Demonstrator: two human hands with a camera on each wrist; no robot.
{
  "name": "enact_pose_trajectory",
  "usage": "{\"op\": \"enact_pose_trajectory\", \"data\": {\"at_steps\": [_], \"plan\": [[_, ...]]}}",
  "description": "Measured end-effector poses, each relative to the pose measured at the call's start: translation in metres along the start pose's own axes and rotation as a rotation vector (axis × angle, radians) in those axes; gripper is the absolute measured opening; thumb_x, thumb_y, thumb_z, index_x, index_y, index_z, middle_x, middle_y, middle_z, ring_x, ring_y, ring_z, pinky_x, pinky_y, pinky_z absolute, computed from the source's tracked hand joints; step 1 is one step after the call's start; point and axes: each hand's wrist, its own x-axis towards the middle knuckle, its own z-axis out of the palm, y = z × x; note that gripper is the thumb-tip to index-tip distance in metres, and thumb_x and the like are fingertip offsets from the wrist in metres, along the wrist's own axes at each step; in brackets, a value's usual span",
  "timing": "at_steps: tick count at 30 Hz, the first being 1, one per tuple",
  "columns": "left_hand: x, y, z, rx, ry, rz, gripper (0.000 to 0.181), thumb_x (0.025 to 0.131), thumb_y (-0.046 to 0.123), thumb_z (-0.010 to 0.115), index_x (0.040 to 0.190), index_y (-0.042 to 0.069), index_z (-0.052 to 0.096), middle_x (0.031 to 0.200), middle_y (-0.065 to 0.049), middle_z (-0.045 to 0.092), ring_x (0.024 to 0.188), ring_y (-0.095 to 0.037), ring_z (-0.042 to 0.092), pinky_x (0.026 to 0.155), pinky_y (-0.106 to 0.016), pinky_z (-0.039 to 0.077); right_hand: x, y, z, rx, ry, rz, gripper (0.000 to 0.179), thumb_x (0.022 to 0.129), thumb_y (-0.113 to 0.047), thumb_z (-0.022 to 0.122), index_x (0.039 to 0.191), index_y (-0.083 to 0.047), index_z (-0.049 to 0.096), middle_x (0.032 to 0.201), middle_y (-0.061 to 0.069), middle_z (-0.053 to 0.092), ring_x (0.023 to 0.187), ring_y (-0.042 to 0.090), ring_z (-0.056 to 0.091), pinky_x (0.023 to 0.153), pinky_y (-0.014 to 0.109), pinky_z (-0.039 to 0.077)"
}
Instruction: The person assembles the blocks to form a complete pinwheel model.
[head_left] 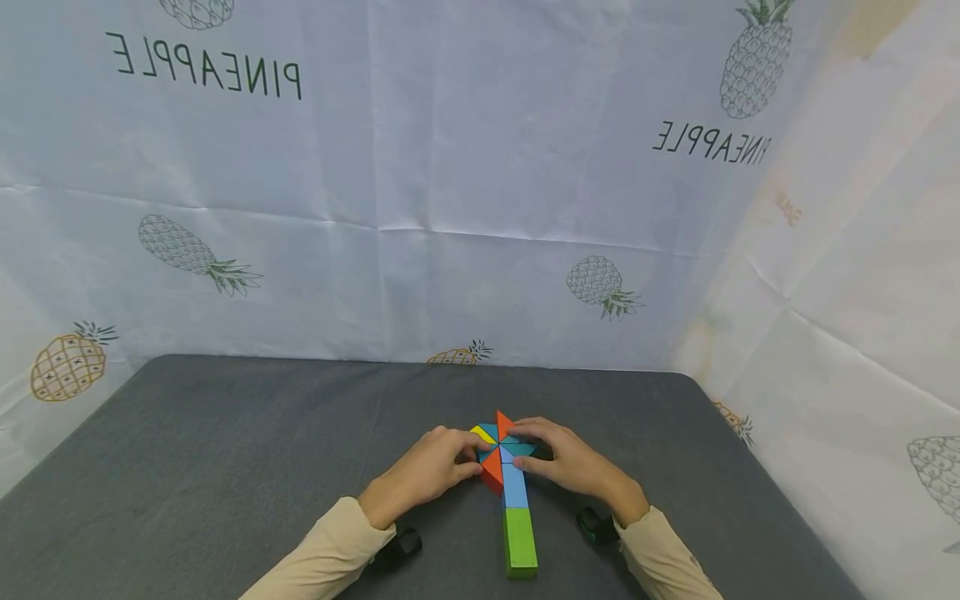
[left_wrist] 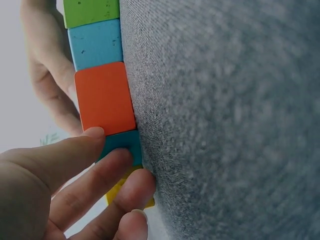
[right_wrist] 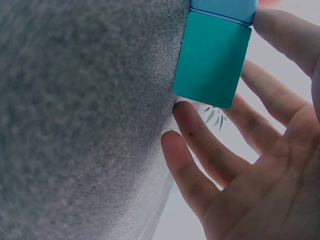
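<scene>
Triangular blocks form a pinwheel on the grey table. In it are an orange triangle [head_left: 491, 471], a yellow block [head_left: 483, 434], a teal block [head_left: 521, 449] and an upper orange triangle [head_left: 504, 424]. Below, a light blue block [head_left: 514, 487] and a green block [head_left: 521, 537] line up like a stem. My left hand [head_left: 431, 465] lies against the pinwheel's left side, thumb on the orange triangle and fingers on the teal and yellow blocks. On the right side, my right hand [head_left: 573, 458] spreads around the teal block, thumb touching a light blue block [right_wrist: 225, 9].
A dark grey cloth covers the table [head_left: 225, 467]. Behind it hangs a pale curtain [head_left: 465, 167] printed with pineapples, and another stretch runs along the right. Dark wrist straps [head_left: 596, 527] sit under both wrists.
</scene>
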Motion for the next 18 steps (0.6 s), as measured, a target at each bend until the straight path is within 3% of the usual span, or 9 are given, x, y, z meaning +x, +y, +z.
{"op": "enact_pose_trajectory", "data": {"at_steps": [12,18], "plan": [[-0.001,-0.002,-0.007,-0.031,-0.019,0.007,0.025,0.095,0.016,0.067,0.118,0.008,0.072,0.096,-0.006,0.076,0.074,-0.007,0.066,0.061,-0.02,0.049,0.0,0.001,0.0,-0.022,0.006,-0.009,0.051,0.098,-0.037,0.062,0.139,-0.008,0.056,0.142,0.011,0.054,0.129,0.032,0.053,0.104,0.054,0.045],[-0.002,-0.006,-0.016,-0.009,0.038,-0.003,0.023,0.096,0.016,0.066,0.117,0.008,0.072,0.099,-0.006,0.075,0.077,-0.013,0.068,0.061,-0.023,0.049,0.003,0.003,0.001,-0.013,0.049,0.011,0.052,0.099,-0.044,0.058,0.139,-0.011,0.057,0.143,0.01,0.053,0.133,0.031,0.05,0.107,0.056,0.042]]}}
